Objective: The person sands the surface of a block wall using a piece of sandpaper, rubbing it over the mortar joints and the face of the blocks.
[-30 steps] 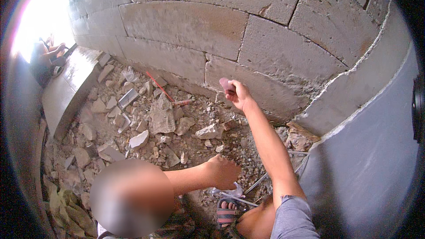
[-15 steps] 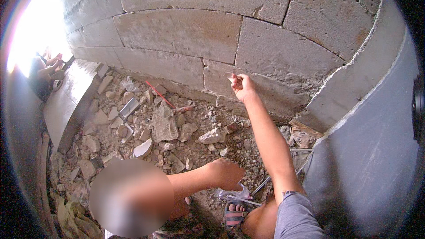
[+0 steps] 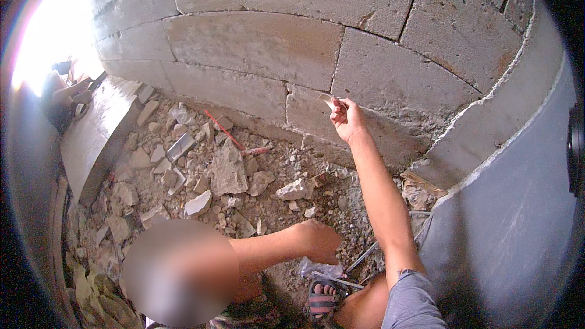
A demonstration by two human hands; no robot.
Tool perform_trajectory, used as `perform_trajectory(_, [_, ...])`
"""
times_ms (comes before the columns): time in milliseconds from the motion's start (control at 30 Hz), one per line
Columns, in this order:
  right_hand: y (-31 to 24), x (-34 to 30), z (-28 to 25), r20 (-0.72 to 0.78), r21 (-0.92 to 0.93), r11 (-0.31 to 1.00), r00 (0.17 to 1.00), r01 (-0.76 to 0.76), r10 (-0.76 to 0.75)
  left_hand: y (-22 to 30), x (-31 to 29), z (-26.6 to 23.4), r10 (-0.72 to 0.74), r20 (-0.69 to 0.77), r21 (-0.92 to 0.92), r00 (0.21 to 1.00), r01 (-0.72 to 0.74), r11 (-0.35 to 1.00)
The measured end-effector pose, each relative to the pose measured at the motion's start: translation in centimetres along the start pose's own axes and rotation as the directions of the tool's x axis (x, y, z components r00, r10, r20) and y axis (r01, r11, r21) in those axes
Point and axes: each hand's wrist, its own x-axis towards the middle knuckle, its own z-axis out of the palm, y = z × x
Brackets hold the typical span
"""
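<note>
My right hand (image 3: pixel 348 120) is raised at the lower course of the block wall (image 3: pixel 244 42), fingers pinched together. Between them is a small, thin, pale flat piece (image 3: pixel 328 100), its tip at or very near the wall face; I cannot tell its exact kind. Lower down, over the rubble, my left hand (image 3: pixel 320 242) is curled, its back toward me. Its fingers are turned under and mostly hidden, so whatever it may hold does not show. Just below it lies a crumpled clear plastic bag (image 3: pixel 320 268).
Broken stones and rubble (image 3: pixel 228 167) cover the ground, with a red-handled tool (image 3: pixel 256 151) among them. A pale slab (image 3: pixel 100 134) leans at left, near another person (image 3: pixel 64 94). Thin rods (image 3: pixel 362 259) lie by my sandalled foot (image 3: pixel 323 298). A smooth grey panel (image 3: pixel 506 207) stands at right.
My right hand has shifted slightly right along the wall, and the pale piece shows more plainly. My left hand stays in nearly the same place, still curled. The view has shifted a little.
</note>
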Motion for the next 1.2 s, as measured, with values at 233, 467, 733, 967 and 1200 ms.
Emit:
perform_trajectory(233, [0.4, -0.7, 0.6, -0.073, -0.087, 0.996, 0.997, 0.03, -0.036, 1.9, -0.9, -1.9, 0.279, -0.492, -0.115, 0.824, -0.38, 0.918])
perform_trajectory(467, [1.3, -2.1, 1.8, -0.072, -0.193, 0.976, 0.991, 0.098, -0.114, 1.3, -1.5, 0.1, 0.228, -0.62, -0.087, 0.751, -0.355, 0.931])
perform_trajectory(733, [1.5, -1.0, -0.9, -0.065, -0.335, 0.94, 0.997, -0.061, 0.041, 1.9, 0.1, 0.2, 0.1, -0.46, -0.037, 0.882, -0.131, 0.991])
perform_trajectory(967, [2.0, 1.0, -2.9, -0.051, -0.501, 0.836, 0.971, -0.226, 0.232, 2.2, -0.8, -0.3, 0.116, -0.362, 0.011, 0.925, -0.12, 0.993])
perform_trajectory(1200, [1.4, -0.9, 0.5, -0.117, -0.319, 0.939, 0.979, 0.124, -0.169, 1.8, -0.5, 0.4, 0.069, -0.385, -0.009, 0.92, -0.078, 0.997])
